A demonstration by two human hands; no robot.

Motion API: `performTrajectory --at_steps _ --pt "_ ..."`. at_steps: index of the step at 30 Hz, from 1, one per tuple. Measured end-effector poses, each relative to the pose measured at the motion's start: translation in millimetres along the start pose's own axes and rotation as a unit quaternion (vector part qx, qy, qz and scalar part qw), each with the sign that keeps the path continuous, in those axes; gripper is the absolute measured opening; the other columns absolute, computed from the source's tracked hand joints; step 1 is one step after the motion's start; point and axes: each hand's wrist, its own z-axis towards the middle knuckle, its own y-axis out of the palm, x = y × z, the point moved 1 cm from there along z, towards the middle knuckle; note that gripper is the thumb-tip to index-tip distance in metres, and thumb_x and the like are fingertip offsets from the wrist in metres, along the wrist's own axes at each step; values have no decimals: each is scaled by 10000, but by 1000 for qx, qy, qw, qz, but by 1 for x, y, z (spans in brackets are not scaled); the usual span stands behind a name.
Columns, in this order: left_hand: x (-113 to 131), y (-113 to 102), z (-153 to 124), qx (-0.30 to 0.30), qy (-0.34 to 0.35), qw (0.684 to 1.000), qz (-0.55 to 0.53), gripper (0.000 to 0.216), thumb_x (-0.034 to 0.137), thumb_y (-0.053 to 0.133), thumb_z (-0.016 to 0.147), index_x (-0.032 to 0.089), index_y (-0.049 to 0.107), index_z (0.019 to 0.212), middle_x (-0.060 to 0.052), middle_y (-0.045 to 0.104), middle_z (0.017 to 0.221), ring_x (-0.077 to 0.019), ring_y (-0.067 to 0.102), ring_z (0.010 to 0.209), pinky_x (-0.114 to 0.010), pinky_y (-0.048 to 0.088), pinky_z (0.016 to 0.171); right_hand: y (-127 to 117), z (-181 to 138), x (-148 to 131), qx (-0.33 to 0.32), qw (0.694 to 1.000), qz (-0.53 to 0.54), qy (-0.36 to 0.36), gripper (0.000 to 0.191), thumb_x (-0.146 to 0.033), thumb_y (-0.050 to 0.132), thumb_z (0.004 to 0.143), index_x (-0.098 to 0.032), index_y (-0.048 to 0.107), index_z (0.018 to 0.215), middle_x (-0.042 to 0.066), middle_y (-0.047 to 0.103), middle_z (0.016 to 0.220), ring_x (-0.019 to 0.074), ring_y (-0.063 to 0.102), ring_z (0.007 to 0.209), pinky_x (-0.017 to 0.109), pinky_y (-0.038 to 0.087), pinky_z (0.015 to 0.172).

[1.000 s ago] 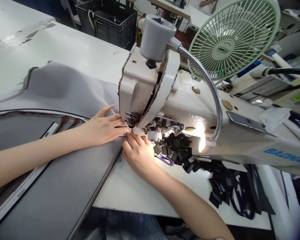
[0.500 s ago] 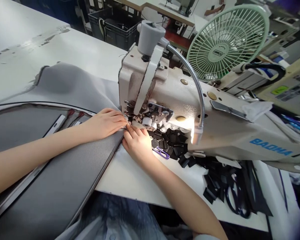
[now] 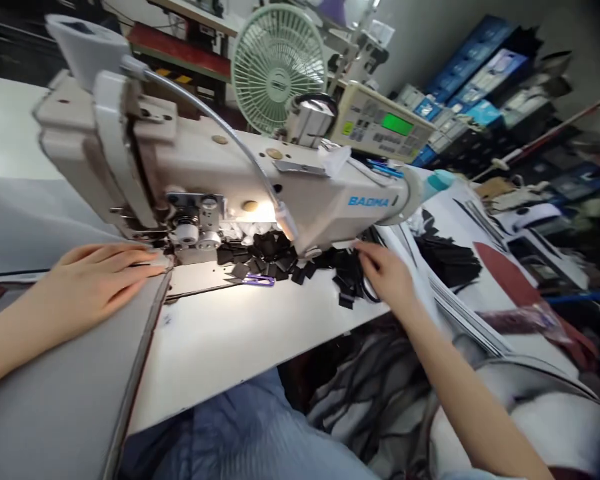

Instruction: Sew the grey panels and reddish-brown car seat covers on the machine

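My left hand (image 3: pixel 97 277) lies with its fingers stretched out over the grey fabric panel (image 3: pixel 75 393), its fingertips beside the presser foot area of the sewing machine (image 3: pixel 200 160). The panel has a dark piped edge that runs down toward my lap. Under the right part of the machine arm is my right hand (image 3: pixel 387 273), thumb and finger drawn together at the end of a small flat white piece (image 3: pixel 344 245). Whether that piece is between the fingertips, I cannot make out. Around it lie black scissors (image 3: pixel 369 287) and a heap of small black pieces (image 3: pixel 270 253).
Purple-handled thread snips (image 3: pixel 259 281) lie on the white table (image 3: pixel 205 347) in front of the machine. Behind it stand a green fan (image 3: pixel 279 73) and a control panel (image 3: pixel 387 123). More black strips (image 3: pixel 447 257) lie at the right, near shelves with blue boxes (image 3: pixel 470 60).
My right hand has left the fabric by the needle and moved right, under the machine arm. My left hand stays on the panel. The view has swung to the right.
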Motion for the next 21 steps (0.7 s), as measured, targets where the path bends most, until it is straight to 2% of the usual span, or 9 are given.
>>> performTrajectory --at_steps 2,4,5,7,10,13,16,21 --pt "-1 5 -1 -3 -19 1000 -17 375 330 372 956 384 696 1138 1 742 1161 -287 648 1127 -450 442 925 -23 -13 70 26 982 -86 164 313 -237 496 931 -162 752 1095 128 735 1139 249 679 1012 347 500 892" --pt "-3 8 -3 -12 -34 999 -26 370 344 396 941 428 684 1157 24 737 1175 -286 641 1143 -454 433 954 -38 -32 125 29 952 -140 272 339 -235 470 943 -165 742 1133 140 705 1211 252 641 1098 334 456 912" --pt "-3 9 -3 -16 -36 999 -27 368 342 405 939 431 677 1170 30 733 1188 -283 635 1155 -451 429 969 -41 -42 147 7 936 -147 320 352 -236 469 947 -159 731 1168 157 685 1251 255 623 1134 335 437 914" --pt "-4 9 -3 -27 -30 999 -26 372 328 414 942 398 671 1202 13 725 1223 -282 627 1177 -449 422 994 -39 -60 176 -21 916 -139 375 333 -282 555 916 -88 745 1110 225 702 1163 285 645 1049 355 435 839" --pt "-2 5 0 -48 -32 998 -20 399 336 388 952 367 697 1202 -5 725 1234 -283 642 1157 -453 425 995 -25 -78 199 -52 906 -97 409 321 -360 676 843 -79 760 973 197 735 962 257 659 861 332 423 719" --pt "0 -2 4 -88 -44 995 9 476 380 314 961 362 725 1200 1 722 1241 -266 638 1153 -435 423 994 -15 -82 211 -48 904 -57 420 245 -330 676 821 -129 743 942 119 734 922 207 637 801 292 416 692" --pt "1 -8 6 -124 -53 990 39 543 399 254 966 319 721 1230 -23 691 1294 -260 588 1223 -436 402 1034 -18 -79 222 -24 899 -29 436 185 -267 650 796 -146 723 915 83 715 870 191 622 771 282 429 702" --pt "1 -17 -2 -108 -51 993 0 543 510 285 957 305 733 1184 -1 682 1288 -259 565 1214 -450 416 1062 -30 -78 224 9 881 24 472 130 -257 728 711 -148 671 748 47 640 676 196 593 687 299 439 664"
